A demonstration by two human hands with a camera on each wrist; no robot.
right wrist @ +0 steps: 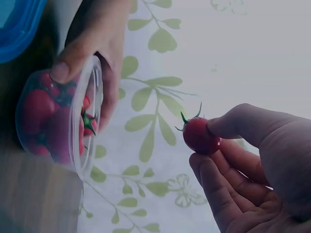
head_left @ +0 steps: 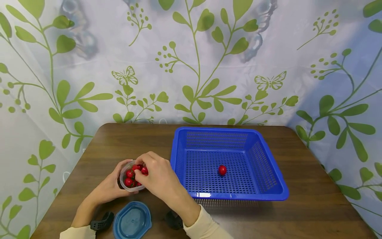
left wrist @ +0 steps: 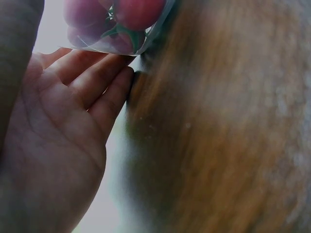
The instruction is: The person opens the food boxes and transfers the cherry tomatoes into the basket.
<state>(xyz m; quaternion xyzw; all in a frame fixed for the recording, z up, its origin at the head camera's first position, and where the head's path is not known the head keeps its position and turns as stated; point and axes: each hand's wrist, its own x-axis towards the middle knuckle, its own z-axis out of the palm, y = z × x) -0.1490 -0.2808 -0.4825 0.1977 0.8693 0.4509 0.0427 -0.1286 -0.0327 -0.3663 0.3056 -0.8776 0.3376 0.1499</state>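
My left hand (head_left: 107, 187) grips a small clear plastic container (right wrist: 77, 131) around its side, thumb near the rim. Inside it lie several red cherry tomatoes (head_left: 129, 182), some with green stems. Between thumb and fingers, my right hand (head_left: 159, 177) pinches one cherry tomato (right wrist: 200, 137) with its green calyx attached. In the head view this hand is over the container's opening and hides part of it. Seen from the right wrist, the pinched tomato is apart from the container. The left wrist view shows my palm and fingers under the container's edge.
A blue plastic basket (head_left: 238, 196) stands on the wooden table (head_left: 301, 172) to the right, with a single cherry tomato (head_left: 222, 170) on its floor. Near the front edge, between my forearms, lies a blue lid (head_left: 132, 219). Behind the table hangs a leaf-patterned curtain (head_left: 167, 73).
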